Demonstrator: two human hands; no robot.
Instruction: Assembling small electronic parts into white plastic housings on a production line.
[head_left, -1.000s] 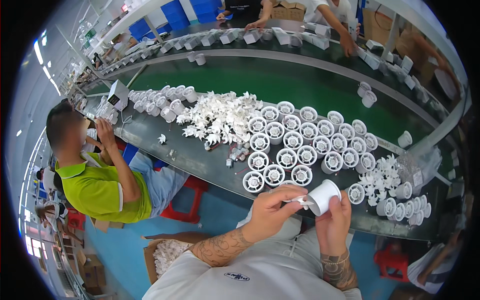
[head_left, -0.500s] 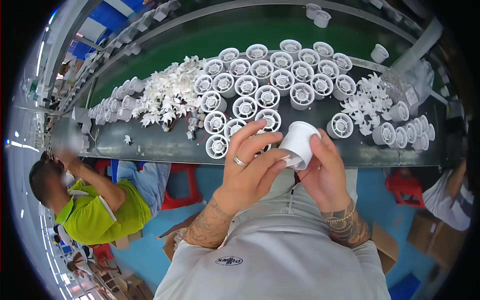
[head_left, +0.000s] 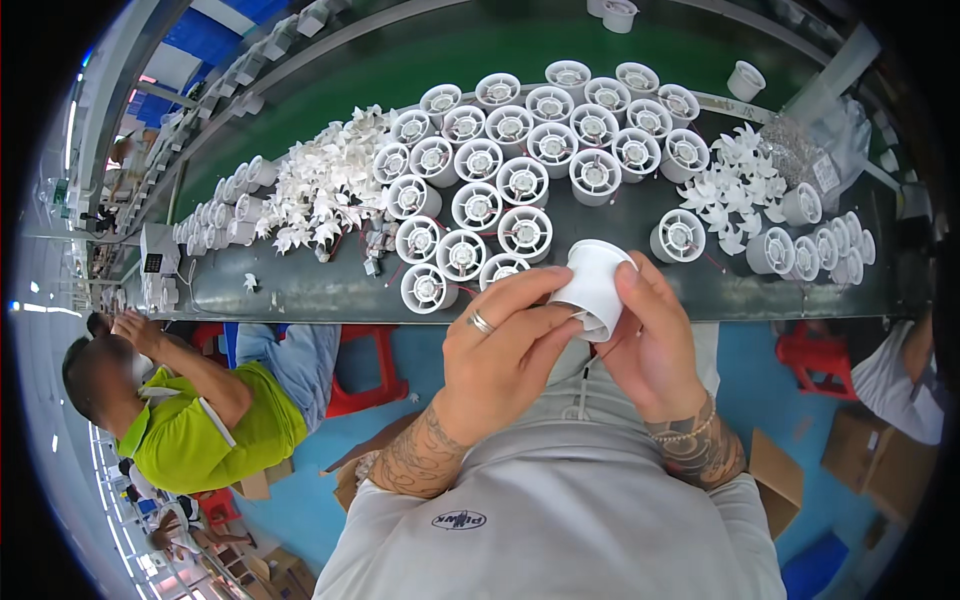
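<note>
A: Where do we have the workpiece?

B: We have the white cup-shaped housing (head_left: 597, 272) between both hands, its mouth tilted down toward us. Our right hand (head_left: 652, 350) grips its right side, thumb on the outer wall. Our left hand (head_left: 508, 345) is bent in at the mouth, where a white vaned part (head_left: 594, 324) shows; we cannot tell whether the fingertips pinch it.

A: Which step is in hand?

B: We judge it to be seating the vaned part. Beyond our left hand stand spoked housings (head_left: 479, 160); past them, farther left, lies a heap of bladed pieces (head_left: 325, 190). One single housing (head_left: 679, 236) stands just beyond our right hand.

A: What does the next move call for?

B: We should steady the housing right-handed, centre the part with the left fingertips and press evenly; a skewed push could bind it.
</note>
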